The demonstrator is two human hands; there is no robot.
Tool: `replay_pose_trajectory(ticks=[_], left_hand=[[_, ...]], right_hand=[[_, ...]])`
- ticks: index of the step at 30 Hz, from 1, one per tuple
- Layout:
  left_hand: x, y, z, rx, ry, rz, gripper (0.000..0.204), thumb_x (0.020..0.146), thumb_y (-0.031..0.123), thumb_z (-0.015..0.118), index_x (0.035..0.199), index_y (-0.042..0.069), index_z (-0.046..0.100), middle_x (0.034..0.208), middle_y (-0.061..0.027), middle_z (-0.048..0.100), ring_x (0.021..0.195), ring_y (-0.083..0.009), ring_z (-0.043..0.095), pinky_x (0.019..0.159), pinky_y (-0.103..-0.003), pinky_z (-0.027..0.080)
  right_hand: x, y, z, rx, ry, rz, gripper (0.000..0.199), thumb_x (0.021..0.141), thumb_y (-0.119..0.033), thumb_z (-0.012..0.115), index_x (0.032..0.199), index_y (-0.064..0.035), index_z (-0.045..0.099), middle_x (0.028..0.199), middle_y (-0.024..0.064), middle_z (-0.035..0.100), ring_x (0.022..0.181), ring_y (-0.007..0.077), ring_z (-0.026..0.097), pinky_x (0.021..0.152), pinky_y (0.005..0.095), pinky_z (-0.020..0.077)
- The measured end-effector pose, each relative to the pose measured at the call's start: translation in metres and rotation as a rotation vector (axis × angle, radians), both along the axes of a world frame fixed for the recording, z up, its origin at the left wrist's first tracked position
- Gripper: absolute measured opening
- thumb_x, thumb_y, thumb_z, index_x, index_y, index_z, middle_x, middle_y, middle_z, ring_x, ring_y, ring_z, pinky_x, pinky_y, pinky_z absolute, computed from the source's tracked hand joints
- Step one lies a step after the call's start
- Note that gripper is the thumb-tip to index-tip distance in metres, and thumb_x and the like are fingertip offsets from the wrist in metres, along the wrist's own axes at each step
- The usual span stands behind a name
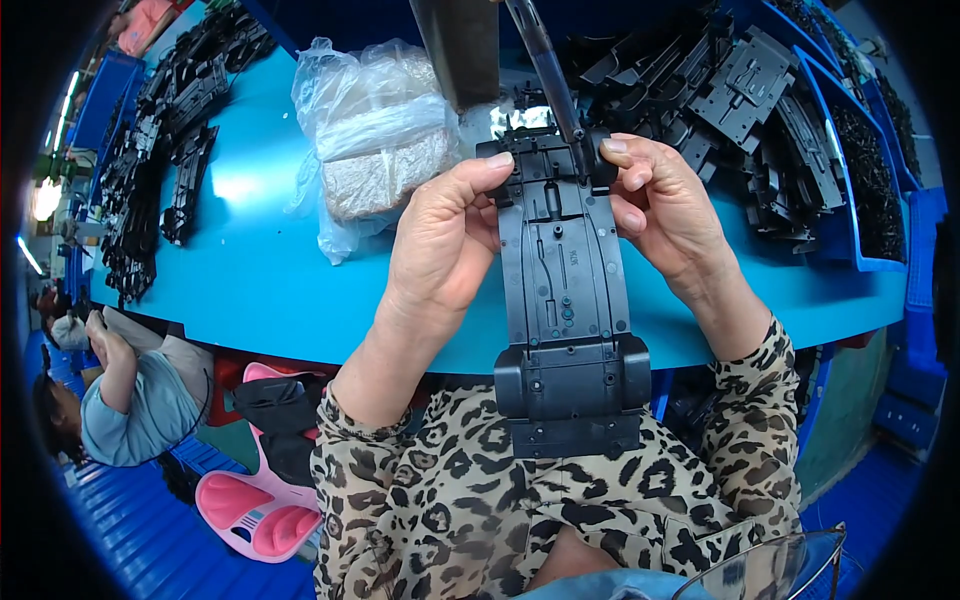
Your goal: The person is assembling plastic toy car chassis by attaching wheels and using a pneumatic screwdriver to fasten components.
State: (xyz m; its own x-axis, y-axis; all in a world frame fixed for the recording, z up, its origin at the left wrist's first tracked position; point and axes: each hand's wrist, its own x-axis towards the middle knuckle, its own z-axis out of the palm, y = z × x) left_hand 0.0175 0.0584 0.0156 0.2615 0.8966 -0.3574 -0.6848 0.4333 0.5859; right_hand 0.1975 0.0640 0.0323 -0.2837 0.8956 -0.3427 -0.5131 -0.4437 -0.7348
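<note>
I hold a long black plastic toy car chassis (565,270) between both hands, over the edge of the blue table. Its ribbed face with screw posts is turned up, and its near end hangs over my lap. My left hand (440,225) grips the far left corner, thumb on top by the wheel arch. On the far right corner my right hand (665,200) pinches the other wheel arch with its fingertips. A dark slender tool shaft (553,80) slants down from above to the chassis's far end beside my right fingers; whether it touches, I cannot tell.
A grey metal plate (458,50) stands beside the shaft. Wrapped blocks in clear plastic (380,150) lie to the left. Black plastic parts heap up at far left (180,130) and right (745,90). A blue bin (850,190) holds small black pieces. A co-worker (140,400) sits at left near a pink chair (260,510).
</note>
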Motion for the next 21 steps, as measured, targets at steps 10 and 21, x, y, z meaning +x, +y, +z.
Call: replay_pose_trajectory(ticks=[10, 21], left_hand=[[0.000, -0.004, 0.004, 0.058, 0.022, 0.005, 0.009, 0.076, 0.009, 0.053, 0.078, 0.001, 0.057, 0.072, -0.0032, 0.057, 0.063, -0.0074, 0.052, 0.058, -0.021, 0.044], [0.001, -0.014, -0.005, 0.003, -0.070, -0.134, 0.010, 0.076, 0.013, 0.053, 0.077, 0.003, 0.054, 0.073, -0.0041, 0.057, 0.064, -0.0114, 0.054, 0.061, -0.028, 0.045]], right_hand=[[0.003, 0.004, -0.001, 0.062, -0.005, 0.064, 0.009, 0.074, -0.012, 0.058, 0.074, -0.0037, 0.054, 0.052, -0.0035, 0.047, 0.037, 0.0078, 0.042, 0.036, 0.0182, 0.0289], [0.012, -0.002, -0.009, 0.021, -0.034, 0.068, 0.009, 0.074, -0.011, 0.057, 0.068, -0.0056, 0.052, 0.052, -0.0031, 0.046, 0.036, 0.0082, 0.041, 0.033, 0.0180, 0.0280]])
